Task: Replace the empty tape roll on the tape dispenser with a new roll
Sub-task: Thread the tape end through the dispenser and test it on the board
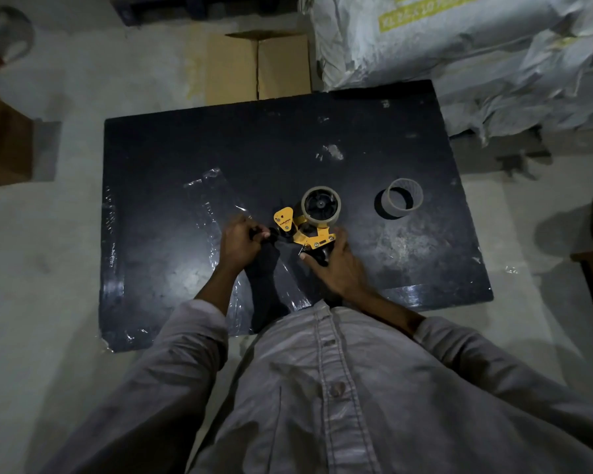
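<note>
A yellow tape dispenser (305, 232) lies on its side on the black table (185, 159). A roll of tape (320, 204) sits on its black hub. An empty cardboard core (402, 198) stands apart to the right. My right hand (336, 265) grips the dispenser's black handle from the near side. My left hand (241, 242) is closed around the dispenser's black front end, next to the yellow flap (284, 218). What lies between the left fingers is hidden in shadow.
Strips of clear tape (216, 200) are stuck to the table left of the dispenser. A cardboard box (257, 66) stands behind the table. Large white sacks (459, 46) pile at the back right. Another brown box (4, 138) sits at far left.
</note>
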Tool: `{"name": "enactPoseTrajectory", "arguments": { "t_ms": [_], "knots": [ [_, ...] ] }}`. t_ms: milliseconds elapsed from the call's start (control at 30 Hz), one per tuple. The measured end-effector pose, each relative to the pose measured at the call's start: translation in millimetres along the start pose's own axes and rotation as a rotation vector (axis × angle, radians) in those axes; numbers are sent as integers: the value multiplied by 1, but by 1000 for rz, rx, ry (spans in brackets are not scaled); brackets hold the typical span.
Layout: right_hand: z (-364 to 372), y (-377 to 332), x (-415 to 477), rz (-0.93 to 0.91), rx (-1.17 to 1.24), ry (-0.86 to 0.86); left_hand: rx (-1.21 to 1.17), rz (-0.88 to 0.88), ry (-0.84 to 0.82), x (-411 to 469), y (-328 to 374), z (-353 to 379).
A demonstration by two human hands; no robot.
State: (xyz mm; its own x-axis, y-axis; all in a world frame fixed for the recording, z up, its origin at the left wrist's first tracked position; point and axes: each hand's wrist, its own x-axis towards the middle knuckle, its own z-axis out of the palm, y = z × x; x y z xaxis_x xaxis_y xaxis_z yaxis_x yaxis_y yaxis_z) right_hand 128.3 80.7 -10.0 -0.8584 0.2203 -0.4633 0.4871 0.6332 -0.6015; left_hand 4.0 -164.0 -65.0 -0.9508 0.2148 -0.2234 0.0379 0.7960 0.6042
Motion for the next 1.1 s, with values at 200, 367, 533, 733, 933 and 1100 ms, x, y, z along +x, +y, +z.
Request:
{"name": "enactPoseTrajectory", "arguments": {
  "t_ms": [200,367,533,733,933,1100],
  "knots": [
    [24,-4,2,16,267,81,-11,-35,44,9,-16,9],
    [21,-2,4,24,179,75,-21,-5,64,10,-17,4],
    [9,11,13,26,-21,48,-19,41,84,2,-8,5],
    [-4,11,19,140,-147,87,-12,159,96,-3,6,8],
    [-15,-4,21,179,-195,128,-21,141,114,-4,3,10],
    [-23,6,27,192,-272,296,-21,101,126,1,-5,10]
  ]
}}
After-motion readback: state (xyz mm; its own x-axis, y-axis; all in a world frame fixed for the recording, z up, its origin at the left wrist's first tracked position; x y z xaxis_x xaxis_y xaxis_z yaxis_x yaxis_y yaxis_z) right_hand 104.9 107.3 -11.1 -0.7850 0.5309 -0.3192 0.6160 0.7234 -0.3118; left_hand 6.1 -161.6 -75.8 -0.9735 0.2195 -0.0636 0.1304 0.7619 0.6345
